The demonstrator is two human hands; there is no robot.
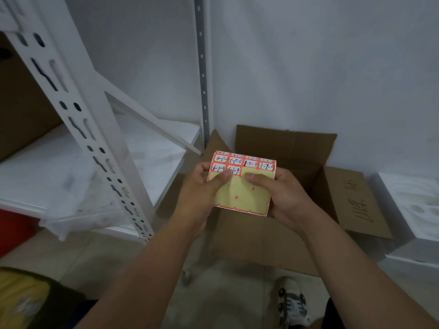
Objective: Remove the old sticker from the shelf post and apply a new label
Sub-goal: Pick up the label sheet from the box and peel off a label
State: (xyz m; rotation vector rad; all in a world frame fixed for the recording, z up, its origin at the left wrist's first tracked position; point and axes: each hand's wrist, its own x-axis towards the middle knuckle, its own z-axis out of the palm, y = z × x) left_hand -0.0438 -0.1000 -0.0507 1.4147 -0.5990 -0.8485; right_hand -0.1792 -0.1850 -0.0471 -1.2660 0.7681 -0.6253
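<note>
I hold a label sheet (242, 193) in front of me with both hands, above an open cardboard box. Its lower part is bare yellow backing with red edging; its upper rows carry white labels with red borders and handwritten numbers. My left hand (202, 193) grips the sheet's left side, thumb pressed on a label in the lowest filled row. My right hand (282, 195) grips the right side, thumb on the backing. The white slotted shelf post (78, 119) slants down at the left, apart from both hands. No sticker shows on it.
An open cardboard box (282, 233) stands on the floor against the white wall, with writing on its right flap. White foam packing (413, 210) lies at far right. White shelf boards (152, 148) sit behind the post. My shoe (292, 302) is below.
</note>
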